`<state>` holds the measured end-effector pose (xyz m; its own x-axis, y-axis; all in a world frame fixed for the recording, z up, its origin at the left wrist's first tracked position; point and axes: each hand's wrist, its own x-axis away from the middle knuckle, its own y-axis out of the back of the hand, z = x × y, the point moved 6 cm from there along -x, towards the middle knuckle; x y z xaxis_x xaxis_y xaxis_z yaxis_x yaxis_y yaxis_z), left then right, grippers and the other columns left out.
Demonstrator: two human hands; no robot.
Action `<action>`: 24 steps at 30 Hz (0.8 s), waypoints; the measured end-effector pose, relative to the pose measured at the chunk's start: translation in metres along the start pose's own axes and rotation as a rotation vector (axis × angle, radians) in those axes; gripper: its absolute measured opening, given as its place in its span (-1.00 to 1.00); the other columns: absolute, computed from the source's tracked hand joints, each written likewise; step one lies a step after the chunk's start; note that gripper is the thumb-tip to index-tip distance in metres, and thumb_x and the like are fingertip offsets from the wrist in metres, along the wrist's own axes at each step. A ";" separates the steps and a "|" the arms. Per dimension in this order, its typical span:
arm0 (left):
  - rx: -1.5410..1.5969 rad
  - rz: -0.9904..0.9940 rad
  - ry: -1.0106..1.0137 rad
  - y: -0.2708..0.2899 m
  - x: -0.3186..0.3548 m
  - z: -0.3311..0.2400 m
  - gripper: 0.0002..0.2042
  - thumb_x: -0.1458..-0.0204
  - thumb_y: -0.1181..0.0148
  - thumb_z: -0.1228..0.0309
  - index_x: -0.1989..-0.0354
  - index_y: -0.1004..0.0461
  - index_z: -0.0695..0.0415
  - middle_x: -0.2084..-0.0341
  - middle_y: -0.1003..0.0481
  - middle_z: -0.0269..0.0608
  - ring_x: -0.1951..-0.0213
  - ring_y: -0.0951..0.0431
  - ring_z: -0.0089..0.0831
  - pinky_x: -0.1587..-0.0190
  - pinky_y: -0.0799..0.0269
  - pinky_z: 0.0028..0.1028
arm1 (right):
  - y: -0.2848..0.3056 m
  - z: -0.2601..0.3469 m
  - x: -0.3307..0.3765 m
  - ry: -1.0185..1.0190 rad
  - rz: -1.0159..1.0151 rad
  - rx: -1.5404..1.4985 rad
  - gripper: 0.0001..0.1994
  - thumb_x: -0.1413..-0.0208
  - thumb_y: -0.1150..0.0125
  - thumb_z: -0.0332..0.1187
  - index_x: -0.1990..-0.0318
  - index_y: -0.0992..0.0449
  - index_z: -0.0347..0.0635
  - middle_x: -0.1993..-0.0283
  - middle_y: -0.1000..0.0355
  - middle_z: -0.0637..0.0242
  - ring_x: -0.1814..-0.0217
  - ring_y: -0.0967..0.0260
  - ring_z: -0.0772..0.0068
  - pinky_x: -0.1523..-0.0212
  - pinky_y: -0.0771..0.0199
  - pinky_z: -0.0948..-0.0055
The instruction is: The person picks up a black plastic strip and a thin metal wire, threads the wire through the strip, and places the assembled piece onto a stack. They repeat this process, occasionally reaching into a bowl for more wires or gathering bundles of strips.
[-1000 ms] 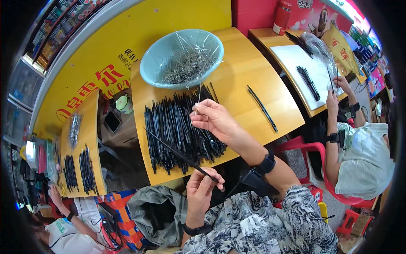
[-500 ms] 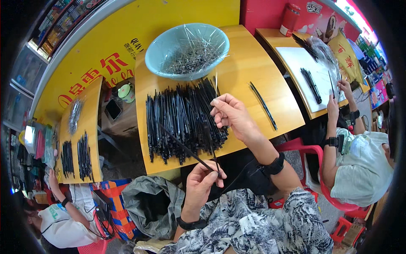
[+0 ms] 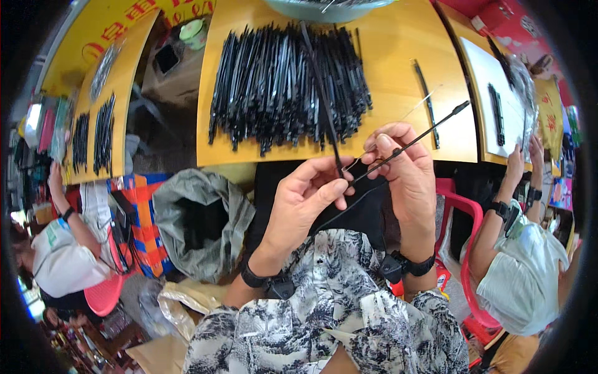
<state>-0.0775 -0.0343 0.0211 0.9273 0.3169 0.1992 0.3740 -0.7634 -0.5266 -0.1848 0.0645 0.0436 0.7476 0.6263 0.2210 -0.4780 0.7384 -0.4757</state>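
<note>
Left hand [image 3: 305,199] pinched shut on upright black strip [image 3: 324,93]; right hand [image 3: 402,165] pinched on slanted black rod [image 3: 430,128], both just off yellow table [image 3: 392,81] edge. Red-lettered yellow sign [image 3: 118,19] upper left.

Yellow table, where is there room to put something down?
The yellow table is bare right of the heap of black strips, around one lone strip. A thin bare band runs along its near edge. The left half is crowded.
</note>
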 end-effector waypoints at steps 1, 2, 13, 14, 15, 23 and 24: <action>0.039 0.018 -0.007 0.000 0.001 0.000 -0.67 -0.02 -0.07 0.56 0.01 -0.31 0.30 0.29 -0.43 -0.22 0.33 -0.45 -0.52 0.37 -0.37 -0.64 | 0.001 -0.003 0.001 0.000 0.006 0.018 -0.85 -0.11 -0.06 -0.38 0.22 -0.36 -0.24 0.32 -0.41 0.30 0.33 -0.40 0.57 0.41 -0.39 0.68; 0.055 0.011 -0.004 -0.001 0.003 0.002 -0.66 -0.02 -0.07 0.56 -0.01 -0.29 0.29 0.29 -0.42 -0.22 0.33 -0.45 -0.51 0.37 -0.37 -0.64 | 0.001 -0.005 0.002 0.004 0.011 0.035 -0.85 -0.12 -0.05 -0.39 0.22 -0.35 -0.25 0.32 -0.42 0.28 0.33 -0.40 0.56 0.42 -0.40 0.68; 0.139 0.035 -0.041 -0.001 0.006 0.001 -0.60 -0.04 -0.03 0.58 -0.10 -0.23 0.25 0.31 -0.42 -0.23 0.34 -0.45 -0.55 0.30 -0.37 -0.64 | 0.001 -0.022 -0.003 -0.135 0.057 -0.069 -0.86 -0.11 -0.06 -0.36 0.25 -0.37 -0.24 0.32 -0.41 0.29 0.36 -0.40 0.57 0.49 -0.42 0.69; 0.146 0.044 -0.043 -0.001 0.007 0.002 -0.61 -0.04 -0.02 0.60 -0.09 -0.24 0.25 0.31 -0.42 -0.23 0.34 -0.44 -0.56 0.32 -0.37 -0.64 | 0.001 -0.025 -0.004 -0.161 0.077 -0.094 -0.87 -0.10 -0.08 -0.35 0.27 -0.37 -0.22 0.34 -0.40 0.31 0.37 -0.40 0.59 0.50 -0.41 0.69; 0.147 0.050 -0.039 -0.001 0.007 0.003 -0.61 -0.04 -0.02 0.60 -0.09 -0.24 0.25 0.31 -0.42 -0.23 0.34 -0.44 -0.56 0.32 -0.37 -0.64 | 0.004 -0.027 -0.006 -0.158 0.070 -0.094 -0.87 -0.10 -0.08 -0.35 0.27 -0.37 -0.22 0.34 -0.40 0.31 0.37 -0.40 0.59 0.50 -0.41 0.69; 0.203 0.057 -0.047 -0.002 0.009 0.001 -0.67 -0.04 -0.05 0.50 0.00 -0.26 0.23 0.32 -0.38 -0.18 0.37 -0.43 -0.47 0.44 -0.34 -0.62 | -0.003 -0.027 -0.004 -0.187 0.081 -0.148 -0.87 -0.10 -0.09 -0.35 0.30 -0.36 -0.19 0.39 -0.39 0.36 0.45 -0.36 0.66 0.55 -0.42 0.74; 0.255 0.059 -0.052 -0.002 0.010 0.001 -0.72 -0.05 -0.03 0.53 0.04 -0.29 0.25 0.33 -0.40 -0.19 0.37 -0.44 -0.49 0.43 -0.36 -0.62 | -0.004 -0.024 -0.003 -0.161 0.069 -0.118 -0.87 -0.10 -0.09 -0.35 0.29 -0.36 -0.20 0.40 -0.39 0.36 0.46 -0.35 0.67 0.57 -0.41 0.74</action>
<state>-0.0689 -0.0292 0.0230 0.9428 0.3097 0.1232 0.2978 -0.6169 -0.7285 -0.1737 0.0538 0.0244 0.6274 0.7131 0.3129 -0.4611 0.6640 -0.5887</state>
